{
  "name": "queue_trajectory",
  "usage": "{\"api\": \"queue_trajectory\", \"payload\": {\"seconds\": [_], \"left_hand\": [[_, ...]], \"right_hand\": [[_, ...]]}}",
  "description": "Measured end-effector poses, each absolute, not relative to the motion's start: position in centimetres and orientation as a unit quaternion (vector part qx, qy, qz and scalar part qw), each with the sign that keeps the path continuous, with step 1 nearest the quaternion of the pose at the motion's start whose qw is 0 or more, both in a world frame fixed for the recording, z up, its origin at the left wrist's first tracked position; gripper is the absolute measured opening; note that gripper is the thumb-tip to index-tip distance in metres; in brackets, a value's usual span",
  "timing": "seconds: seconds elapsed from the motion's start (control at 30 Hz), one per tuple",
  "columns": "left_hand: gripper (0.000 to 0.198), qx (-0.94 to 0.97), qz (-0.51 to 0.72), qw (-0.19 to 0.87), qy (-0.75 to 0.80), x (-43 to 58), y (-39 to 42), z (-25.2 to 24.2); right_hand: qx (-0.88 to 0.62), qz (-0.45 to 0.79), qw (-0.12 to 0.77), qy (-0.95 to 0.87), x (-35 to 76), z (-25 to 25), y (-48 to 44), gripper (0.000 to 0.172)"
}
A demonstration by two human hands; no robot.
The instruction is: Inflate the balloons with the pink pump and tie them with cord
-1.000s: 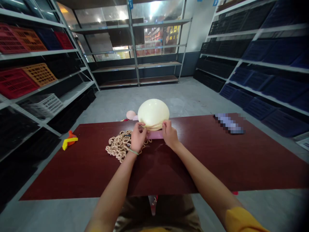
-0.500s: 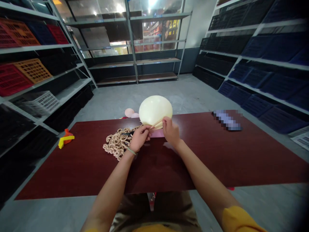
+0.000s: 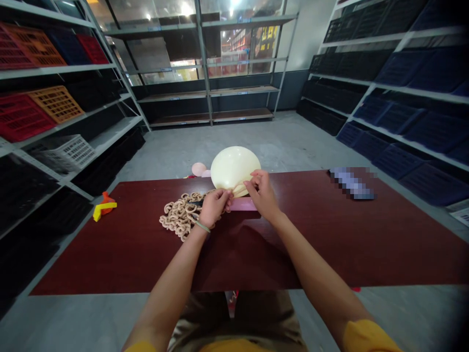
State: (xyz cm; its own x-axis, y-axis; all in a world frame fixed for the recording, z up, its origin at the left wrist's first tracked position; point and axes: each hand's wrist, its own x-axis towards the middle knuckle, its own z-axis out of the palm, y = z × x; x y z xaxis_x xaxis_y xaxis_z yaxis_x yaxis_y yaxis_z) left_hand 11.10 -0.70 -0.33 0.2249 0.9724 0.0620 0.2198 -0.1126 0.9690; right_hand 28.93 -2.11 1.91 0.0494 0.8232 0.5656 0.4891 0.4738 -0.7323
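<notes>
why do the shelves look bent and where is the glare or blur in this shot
Head view: a wide lens bows the shelf racks at both sides and darkens the lower right corner; ceiling lights blow out at top; the red table shows a soft sheen; one patch on it is pixelated; the balloon pinched by the left hand and right hand is fairly sharp.

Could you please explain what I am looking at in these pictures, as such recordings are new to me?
There is no machine: a person wears a camera on the head, looking forward and down, so both bare arms are their own. The left hand and the right hand pinch the neck of an inflated cream balloon over a dark red table. On it lie a pile of beige chain links and a pink strip; a yellow and orange object sits by its left edge. Shelves with crates line the room.
</notes>
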Motion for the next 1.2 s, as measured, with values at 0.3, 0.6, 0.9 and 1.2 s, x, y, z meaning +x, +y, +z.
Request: {"api": "queue_trajectory", "payload": {"seconds": [0.3, 0.6, 0.9, 1.2], "left_hand": [[0.027, 0.855, 0.226, 0.053, 0.464, 11.5, -1.4, -0.3], [0.027, 0.858, 0.225, 0.029, 0.46, 11.6, -1.5, -1.0], [0.021, 0.873, 0.194, 0.034, 0.447, 10.9, -1.1, -0.6], [0.018, 0.88, 0.182, 0.03, 0.437, 11.1, -1.2, -0.9]], "right_hand": [[-0.408, 0.343, 0.512, -0.674, 27.3, 3.3, -3.4, 0.026], [-0.347, 0.307, 0.483, -0.743, 28.3, 4.5, -3.6, 0.018], [-0.379, 0.056, 0.385, -0.839, 30.4, 3.6, -2.1, 0.023], [-0.388, 0.002, 0.354, -0.851, 29.9, 2.2, -1.5, 0.012]]}}
